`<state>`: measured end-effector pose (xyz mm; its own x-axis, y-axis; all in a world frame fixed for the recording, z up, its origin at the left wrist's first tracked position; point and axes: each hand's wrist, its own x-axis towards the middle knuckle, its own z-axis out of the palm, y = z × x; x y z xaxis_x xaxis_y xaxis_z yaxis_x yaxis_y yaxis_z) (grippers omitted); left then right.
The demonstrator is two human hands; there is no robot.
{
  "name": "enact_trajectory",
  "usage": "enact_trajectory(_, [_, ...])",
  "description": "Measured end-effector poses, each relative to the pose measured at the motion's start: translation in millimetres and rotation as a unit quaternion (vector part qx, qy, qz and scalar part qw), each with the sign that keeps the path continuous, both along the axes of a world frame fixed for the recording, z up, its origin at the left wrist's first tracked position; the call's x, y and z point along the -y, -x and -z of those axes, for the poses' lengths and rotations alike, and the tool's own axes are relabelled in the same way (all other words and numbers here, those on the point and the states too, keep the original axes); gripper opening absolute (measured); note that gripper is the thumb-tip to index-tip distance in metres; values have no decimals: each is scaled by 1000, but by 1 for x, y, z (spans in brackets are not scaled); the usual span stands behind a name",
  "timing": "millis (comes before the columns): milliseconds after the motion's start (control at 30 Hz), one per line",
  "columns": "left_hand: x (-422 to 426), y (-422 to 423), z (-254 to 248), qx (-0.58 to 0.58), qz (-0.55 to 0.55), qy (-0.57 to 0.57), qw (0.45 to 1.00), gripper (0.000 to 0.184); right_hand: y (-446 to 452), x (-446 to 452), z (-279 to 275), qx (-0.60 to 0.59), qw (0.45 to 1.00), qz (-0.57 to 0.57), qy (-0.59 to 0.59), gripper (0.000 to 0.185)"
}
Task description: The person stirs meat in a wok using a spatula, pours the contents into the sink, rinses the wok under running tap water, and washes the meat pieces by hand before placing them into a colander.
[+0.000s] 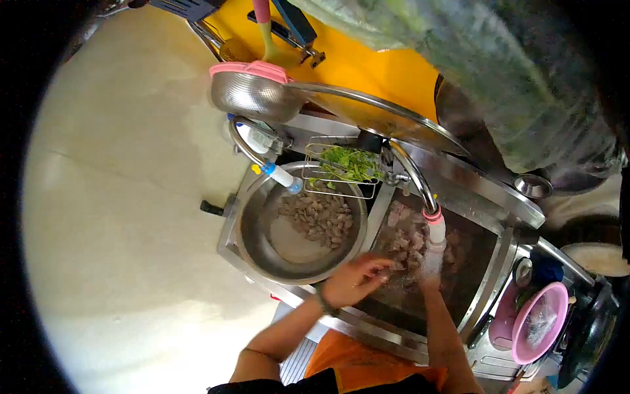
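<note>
My left hand (357,281), with a dark band at the wrist, hangs over the left edge of the right sink basin, its fingers curled toward chunks of pale meat (410,246). Whether it holds a small piece is unclear. My right hand (430,279) is under the stream of the right faucet (435,230), low in the basin beside the meat; spray and water hide its fingers. To the left, a large steel bowl (262,262) holds a heap of clams or similar shells (321,217) under a second faucet (283,177).
A wire rack (341,195) with green herbs (351,164) sits between the faucets. Behind stand a steel colander (256,95) with pink trim and a glass lid (374,121). Pink basins (554,305) are at right. Plastic-covered material (472,72) hangs at upper right.
</note>
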<state>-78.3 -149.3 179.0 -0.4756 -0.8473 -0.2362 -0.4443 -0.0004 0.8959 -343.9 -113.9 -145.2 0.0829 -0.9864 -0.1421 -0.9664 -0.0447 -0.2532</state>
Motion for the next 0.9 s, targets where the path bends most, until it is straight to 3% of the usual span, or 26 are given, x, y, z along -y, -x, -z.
enact_trajectory(67, [24,-49,-47,116,-31,208,971,28,1,-12,-16,60,998,-6,-25,50])
enact_trajectory(100, [46,-70,-76,160,-74,367,913,26,3,-16,-21,80,995,5,-59,50])
enact_trajectory(133, [67,-90,-100,225,-146,344,900,24,3,-22,-25,98,989,26,-104,50])
enact_trajectory(167, [94,-105,-124,237,-182,414,860,24,5,-21,-22,92,979,64,-171,55])
enact_trajectory(200, [136,-138,-126,273,-174,553,768,26,7,-19,-19,78,963,100,-238,61])
enact_trajectory(233, [172,-162,-138,308,-169,589,728,30,6,-20,-17,68,941,136,-304,66])
enact_trajectory(300, [232,-188,-162,334,-96,677,649,30,2,-26,-28,90,949,136,-270,70])
enact_trajectory(400, [281,-210,-163,373,-72,602,702,30,8,-42,-4,187,938,129,-260,73])
enact_trajectory(533, [300,-213,-180,419,-48,469,776,34,-1,-57,8,178,966,121,-142,73])
enact_trajectory(667, [318,-240,-190,344,-10,483,805,43,-4,-58,-24,278,927,173,-183,68])
enact_trajectory(700, [310,-238,-201,348,-44,548,760,47,-6,-51,-54,312,911,183,-200,66])
enact_trajectory(733, [316,-251,-219,333,-24,506,795,46,-9,-44,-76,346,892,192,-217,65])
enact_trajectory(767, [308,-253,-224,235,-84,476,843,42,-13,-42,-89,386,876,200,-208,64])
enact_trajectory(833, [310,-283,-245,265,-76,480,833,40,-13,-43,-108,458,839,225,-188,61])
enact_trajectory(900, [294,-306,-247,176,-99,437,876,36,-9,-42,-80,405,848,235,-247,57])
